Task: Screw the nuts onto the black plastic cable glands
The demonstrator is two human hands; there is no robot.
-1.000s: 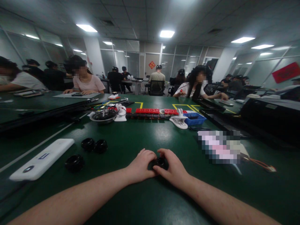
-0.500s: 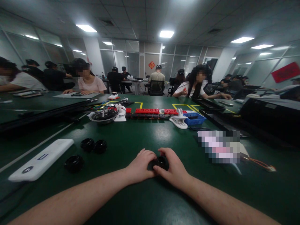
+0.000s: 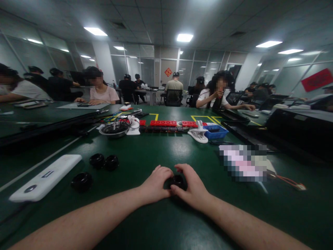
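Note:
On the green table before me lies a glossy black round part [image 3: 178, 180] with a hollow in its top, partly covered by fingers. My left hand [image 3: 158, 182] is curled against its left side. From the right, my right hand [image 3: 191, 184] wraps round it, thumb in front and fingers behind. Off to the left stand several similar black round parts: a front one [image 3: 82, 181], and behind it a pair, a left one [image 3: 97, 160] and a right one [image 3: 111, 162], close together.
A long white device [image 3: 49, 177] lies at the left. Farther back are a metal bowl [image 3: 114, 133], a row of red blocks [image 3: 163, 123], a white clamp [image 3: 199, 133] and a blue tray [image 3: 217, 132]. A blurred-out packet [image 3: 241, 163] lies at right. Co-workers sit across the table.
My hands stay round the black part, which has barely shifted. Across the table, the co-worker at right has raised a hand toward the face, and the one at left has moved slightly.

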